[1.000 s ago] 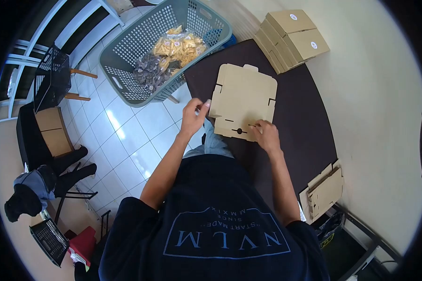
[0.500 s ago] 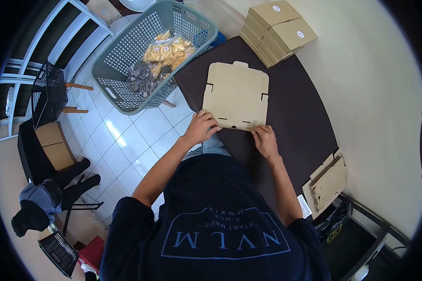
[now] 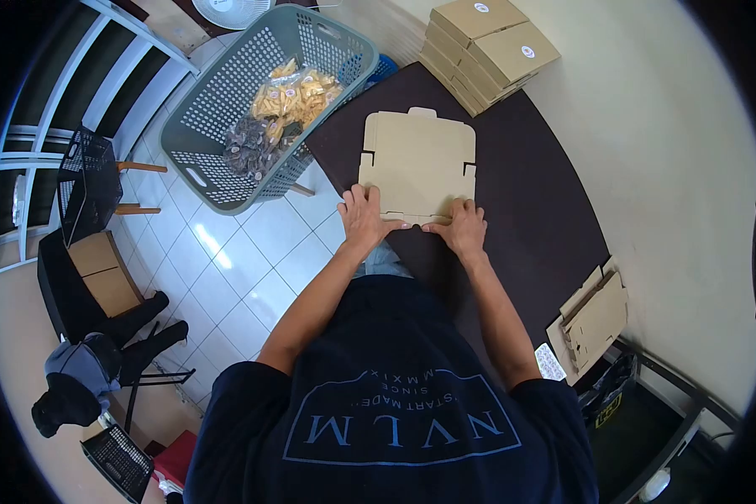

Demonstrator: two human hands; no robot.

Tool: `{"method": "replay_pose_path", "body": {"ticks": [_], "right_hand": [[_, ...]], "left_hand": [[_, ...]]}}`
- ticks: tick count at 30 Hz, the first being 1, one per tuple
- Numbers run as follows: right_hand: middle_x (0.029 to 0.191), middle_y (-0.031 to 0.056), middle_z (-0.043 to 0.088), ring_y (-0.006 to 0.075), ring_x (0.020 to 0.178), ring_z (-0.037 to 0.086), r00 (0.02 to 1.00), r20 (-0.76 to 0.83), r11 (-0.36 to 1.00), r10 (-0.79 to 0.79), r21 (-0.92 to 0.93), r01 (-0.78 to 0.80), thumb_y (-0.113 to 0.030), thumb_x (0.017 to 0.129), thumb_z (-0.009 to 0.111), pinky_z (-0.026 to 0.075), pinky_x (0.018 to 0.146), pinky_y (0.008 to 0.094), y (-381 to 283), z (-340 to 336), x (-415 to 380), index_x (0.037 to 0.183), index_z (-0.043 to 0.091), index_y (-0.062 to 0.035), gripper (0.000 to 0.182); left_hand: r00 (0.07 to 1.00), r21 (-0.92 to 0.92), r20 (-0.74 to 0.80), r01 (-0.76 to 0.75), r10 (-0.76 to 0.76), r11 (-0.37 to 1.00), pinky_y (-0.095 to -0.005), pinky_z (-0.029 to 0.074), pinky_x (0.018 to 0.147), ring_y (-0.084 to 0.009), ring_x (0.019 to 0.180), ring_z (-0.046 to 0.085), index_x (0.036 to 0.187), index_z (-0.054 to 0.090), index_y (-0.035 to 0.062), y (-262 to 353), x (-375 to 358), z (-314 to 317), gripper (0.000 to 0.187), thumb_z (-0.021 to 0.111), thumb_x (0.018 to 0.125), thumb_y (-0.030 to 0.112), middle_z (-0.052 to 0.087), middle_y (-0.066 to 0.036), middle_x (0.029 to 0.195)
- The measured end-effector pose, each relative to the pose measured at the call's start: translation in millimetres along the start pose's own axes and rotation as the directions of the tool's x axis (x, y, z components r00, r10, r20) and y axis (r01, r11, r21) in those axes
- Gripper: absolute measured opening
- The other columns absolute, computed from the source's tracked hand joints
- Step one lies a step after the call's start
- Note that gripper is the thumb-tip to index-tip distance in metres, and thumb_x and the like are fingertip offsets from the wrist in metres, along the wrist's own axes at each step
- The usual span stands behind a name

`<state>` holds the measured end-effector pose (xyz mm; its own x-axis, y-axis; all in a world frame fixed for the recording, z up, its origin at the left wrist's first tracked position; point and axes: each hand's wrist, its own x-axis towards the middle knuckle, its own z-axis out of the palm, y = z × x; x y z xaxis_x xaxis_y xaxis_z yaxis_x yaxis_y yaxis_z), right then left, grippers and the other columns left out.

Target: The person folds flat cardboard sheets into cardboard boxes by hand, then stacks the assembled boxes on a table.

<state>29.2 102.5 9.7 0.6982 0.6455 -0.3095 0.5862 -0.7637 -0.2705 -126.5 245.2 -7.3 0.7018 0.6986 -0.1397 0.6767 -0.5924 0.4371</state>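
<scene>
A flat, unfolded cardboard box (image 3: 420, 160) lies on the dark brown table (image 3: 529, 202) in front of me, its tab pointing away. My left hand (image 3: 363, 217) grips its near left corner, fingers on the side and thumb along the near edge. At the near right corner, my right hand (image 3: 464, 225) holds the cardboard the same way. Both thumbs point inward, close together on the narrow near flap, which looks bent up along its crease. The fingertips of both hands partly cover the corners.
Folded boxes (image 3: 496, 55) with round stickers are stacked at the table's far end. A grey-green basket (image 3: 218, 92) of bagged snacks stands left. More flat cardboard (image 3: 596, 323) lies at right, beside a patterned card (image 3: 549, 363). Another person (image 3: 84, 374) is at far left.
Both hands have moved up around the near corners, and the thumbs have come together at the near edge. The near flap now looks bent up. The view has shifted slightly.
</scene>
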Motion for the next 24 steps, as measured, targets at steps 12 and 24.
{"method": "replay_pose_path", "body": {"ticks": [12, 24], "right_hand": [[0.104, 0.0142, 0.061, 0.0360, 0.099, 0.063, 0.985, 0.133, 0.977, 0.106, 0.172, -0.128, -0.032, 0.065, 0.092, 0.053, 0.085, 0.0469, 42.4, -12.8, 5.9, 0.101, 0.057, -0.0048, 0.057], [0.123, 0.0178, 0.057, 0.0393, 0.119, 0.050, 0.839, -0.142, 0.851, -0.525, -0.062, 0.522, -0.005, 0.081, 0.070, 0.044, 0.100, 0.0514, 34.6, -1.8, -17.5, 0.109, 0.058, -0.0011, 0.030]], "left_hand": [[0.994, -0.096, 0.107, 0.001, 0.009, 0.995, -0.0478, 0.036, 0.091, -0.0331, 0.110, 0.041, 0.115, 0.051, 0.0126, -34.8, 0.2, -9.4, 0.075, 0.091, 0.062, 0.046, 0.041, -0.012, 0.116], [0.842, -0.146, -0.016, -0.535, 0.539, 0.832, -0.0427, 0.036, 0.091, -0.0297, 0.120, 0.045, 0.097, 0.066, 0.0116, -53.8, 1.0, -23.0, 0.034, 0.084, 0.072, 0.027, 0.054, -0.009, 0.129]]}}
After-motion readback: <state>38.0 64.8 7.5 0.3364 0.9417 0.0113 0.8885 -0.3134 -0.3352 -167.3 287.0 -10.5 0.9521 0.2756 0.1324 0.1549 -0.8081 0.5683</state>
